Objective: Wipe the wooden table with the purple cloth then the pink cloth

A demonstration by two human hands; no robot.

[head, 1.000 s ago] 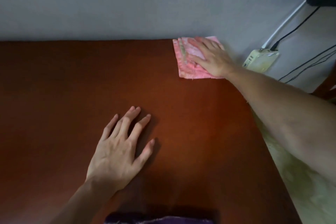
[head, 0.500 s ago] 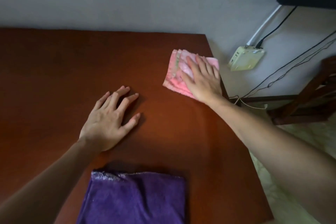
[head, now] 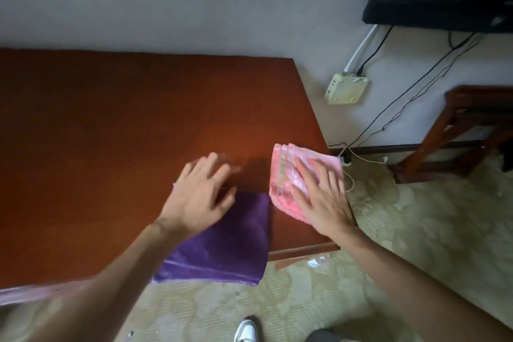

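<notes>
Dragged nearer, pink cloth [head: 291, 175] lies tilted under flat right hand [head: 323, 198]; left hand [head: 198, 197] hovers released over purple cloth [head: 230, 241].

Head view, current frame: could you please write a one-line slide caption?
Right hand presses flat on the pink cloth at the wooden table edge; left hand hovers over the purple cloth.

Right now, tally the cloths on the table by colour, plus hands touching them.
Folded purple cloth: 1, at the wooden table near edge
Folded pink cloth: 1, under the flat right hand
Hands on a cloth: 1; the left hand is blurred above the purple one, contact unclear
Total cloths: 2
</notes>
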